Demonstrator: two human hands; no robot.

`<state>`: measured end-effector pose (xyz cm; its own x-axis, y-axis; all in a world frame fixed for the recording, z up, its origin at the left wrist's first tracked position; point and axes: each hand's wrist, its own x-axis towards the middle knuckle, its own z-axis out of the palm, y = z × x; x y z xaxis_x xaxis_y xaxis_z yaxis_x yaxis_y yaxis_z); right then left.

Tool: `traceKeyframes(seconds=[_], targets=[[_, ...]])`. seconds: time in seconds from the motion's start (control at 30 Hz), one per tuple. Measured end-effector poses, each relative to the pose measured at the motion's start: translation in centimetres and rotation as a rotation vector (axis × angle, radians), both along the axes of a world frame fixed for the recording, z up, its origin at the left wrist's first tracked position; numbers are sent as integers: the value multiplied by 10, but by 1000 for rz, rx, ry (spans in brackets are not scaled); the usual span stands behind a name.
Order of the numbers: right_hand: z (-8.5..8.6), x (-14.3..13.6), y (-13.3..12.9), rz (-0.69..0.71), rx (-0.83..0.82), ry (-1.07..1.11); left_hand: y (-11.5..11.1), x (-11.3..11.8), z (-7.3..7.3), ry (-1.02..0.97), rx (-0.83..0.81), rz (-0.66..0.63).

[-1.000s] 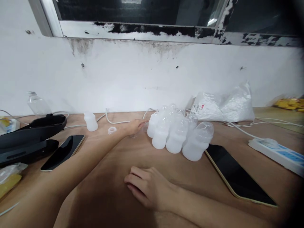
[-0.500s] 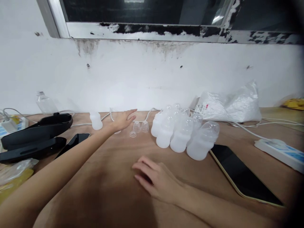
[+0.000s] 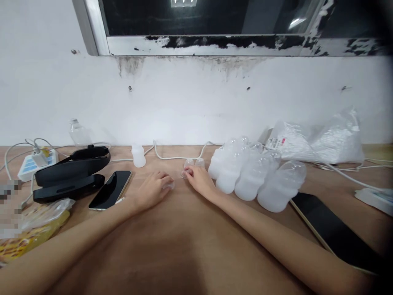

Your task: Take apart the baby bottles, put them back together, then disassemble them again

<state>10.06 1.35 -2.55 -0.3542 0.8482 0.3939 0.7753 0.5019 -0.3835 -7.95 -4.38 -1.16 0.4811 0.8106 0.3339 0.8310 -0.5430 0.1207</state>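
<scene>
My left hand [image 3: 156, 186] rests low over the table, its fingers curled round a small clear plastic cap [image 3: 170, 185] that shows past the fingertips. My right hand [image 3: 199, 179] has its thumb and fingers pinched at a small clear bottle nipple [image 3: 183, 174], mostly hidden by the fingers. Just behind these fingers stand two clear domed caps [image 3: 199, 162]. To the right, several frosted baby bottles [image 3: 248, 180] with clear domed tops stand in a close group. A single frosted bottle [image 3: 138, 156] without a top stands at the back left.
A phone [image 3: 111, 190] and a black case [image 3: 72, 168] lie left, near a yellow snack bag [image 3: 39, 229] and a power strip [image 3: 26, 166]. On the right are a large dark tablet [image 3: 334, 229], white plastic bags [image 3: 319, 139] and another power strip [image 3: 373, 198]. A white cable [image 3: 175, 158] runs along the wall.
My left hand has drawn back toward me and now holds a clear cap. My right hand has moved forward to the small nipple beside the domed caps. The view has shifted left.
</scene>
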Motion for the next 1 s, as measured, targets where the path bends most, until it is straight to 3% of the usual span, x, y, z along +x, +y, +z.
traceKeyframes(seconds=[0.23, 0.37, 0.5, 0.6, 0.7, 0.83, 1.0], targets=[[10, 21, -57, 125, 59, -21, -20, 6, -24, -175, 10, 7], [3, 30, -84, 178, 1, -95, -24, 7, -25, -257, -76, 23], [-2, 33, -88, 162, -28, -177, -25, 10, -16, -781, -354, 64], [-4, 34, -88, 157, -19, -200, -25, 11, -14, -1108, -579, -1], [-6, 34, -89, 148, -1, -188, -23, 12, -16, -1156, -693, 0], [-6, 34, -90, 144, -3, -146, -21, 9, -20, -1170, -675, -20], [0, 35, -83, 177, -40, 180, -23, 10, -18, -1153, -697, -17]])
